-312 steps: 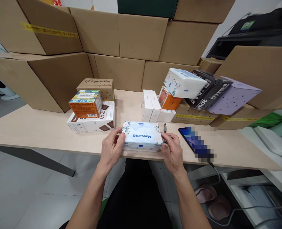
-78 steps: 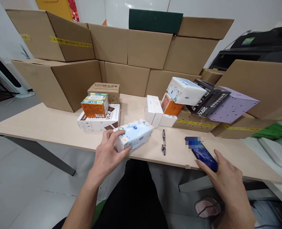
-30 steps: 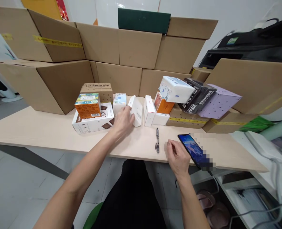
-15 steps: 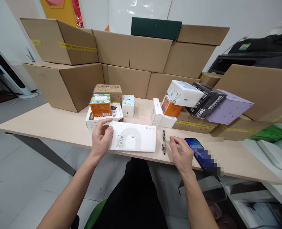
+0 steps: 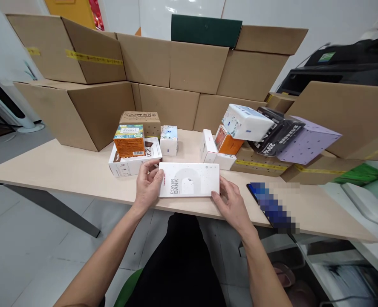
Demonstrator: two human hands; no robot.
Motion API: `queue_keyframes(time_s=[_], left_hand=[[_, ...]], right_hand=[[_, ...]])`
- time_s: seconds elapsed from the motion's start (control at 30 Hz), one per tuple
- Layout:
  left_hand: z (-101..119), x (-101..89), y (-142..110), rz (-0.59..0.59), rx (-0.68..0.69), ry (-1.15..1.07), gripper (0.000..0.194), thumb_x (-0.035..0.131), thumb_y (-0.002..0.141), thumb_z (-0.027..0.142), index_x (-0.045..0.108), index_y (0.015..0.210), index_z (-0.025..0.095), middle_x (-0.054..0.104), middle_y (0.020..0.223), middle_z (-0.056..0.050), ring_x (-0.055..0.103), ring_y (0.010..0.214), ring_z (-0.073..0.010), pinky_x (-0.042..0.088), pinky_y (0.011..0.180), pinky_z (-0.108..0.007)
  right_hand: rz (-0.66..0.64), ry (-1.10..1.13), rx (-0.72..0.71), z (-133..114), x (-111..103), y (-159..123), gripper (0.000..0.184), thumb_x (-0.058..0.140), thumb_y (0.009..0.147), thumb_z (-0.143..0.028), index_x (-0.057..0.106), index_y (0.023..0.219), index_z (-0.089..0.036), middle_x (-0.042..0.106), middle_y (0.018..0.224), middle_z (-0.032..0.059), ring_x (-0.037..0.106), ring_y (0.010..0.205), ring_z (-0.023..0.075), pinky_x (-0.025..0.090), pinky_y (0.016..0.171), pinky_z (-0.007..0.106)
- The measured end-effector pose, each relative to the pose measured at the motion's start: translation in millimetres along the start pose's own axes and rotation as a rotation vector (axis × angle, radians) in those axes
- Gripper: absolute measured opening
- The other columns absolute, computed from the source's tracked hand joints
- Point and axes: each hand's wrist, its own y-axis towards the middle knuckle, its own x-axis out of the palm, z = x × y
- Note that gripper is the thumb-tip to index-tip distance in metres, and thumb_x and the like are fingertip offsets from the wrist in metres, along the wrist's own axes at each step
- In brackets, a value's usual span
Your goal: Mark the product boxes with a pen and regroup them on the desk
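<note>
A flat white power bank box (image 5: pixel 191 181) is held level over the front edge of the table, its printed face up. My left hand (image 5: pixel 148 183) grips its left end, thumb on top. At the right end my right hand (image 5: pixel 232 202) is closed on the box too, its thumb at the near corner and fingers along the side. The pen that lay on the table is hidden behind the box and my right hand. To the right of that hand lies a phone (image 5: pixel 265 202), partly blurred out, with a cable at its lower end.
Behind my left hand are an orange box (image 5: pixel 129 143), a white box (image 5: pixel 121 168) and a small tissue pack (image 5: pixel 168 140). Right of centre stand a narrow white box (image 5: pixel 208 147), a larger tissue pack (image 5: pixel 248 123) and a lilac box (image 5: pixel 308 140). Cardboard boxes (image 5: pixel 182 104) wall the table's back.
The power bank box has shifted right in my left hand. My right hand has moved left and taken hold of its right end. The pen has gone out of sight.
</note>
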Motion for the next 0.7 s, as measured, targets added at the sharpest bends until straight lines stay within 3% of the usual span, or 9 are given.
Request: queue_keyframes(time_s=[0.33, 0.53, 0.7], left_hand=[[-11.3, -9.9, 1.2, -0.057, -0.211, -0.042, 0.037, 0.071, 0.082, 0.038, 0.060, 0.112, 0.019, 0.071, 0.110, -0.009, 0.069, 0.101, -0.0212, 0.056, 0.084, -0.034], [-11.7, -15.2, -3.2, -0.065, -0.102, -0.101, 0.051, 0.070, 0.081, 0.031, 0.056, 0.128, 0.023, 0.068, 0.125, -0.012, 0.065, 0.116, -0.0253, 0.054, 0.095, -0.039], [-8.9, -16.9, -8.4, -0.115, -0.009, 0.023, 0.057, 0.069, 0.081, 0.026, 0.057, 0.136, 0.023, 0.063, 0.137, -0.011, 0.057, 0.128, -0.0267, 0.045, 0.108, -0.040]], right_hand=[[0.017, 0.083, 0.104, 0.9, -3.8, 1.5, 0.062, 0.065, 0.087, -0.045, 0.049, 0.144, -0.027, 0.055, 0.134, 0.0144, 0.065, 0.115, 0.0254, 0.052, 0.103, 0.047], [0.052, 0.122, 0.116, 2.6, -5.1, 2.0, 0.070, 0.070, 0.084, -0.042, 0.045, 0.147, -0.029, 0.055, 0.134, 0.0129, 0.063, 0.118, 0.0260, 0.050, 0.104, 0.047], [0.065, 0.086, 0.110, 1.9, -7.3, 2.7, 0.053, 0.070, 0.083, -0.041, 0.061, 0.133, -0.027, 0.060, 0.124, 0.0105, 0.055, 0.123, 0.0264, 0.050, 0.103, 0.046]])
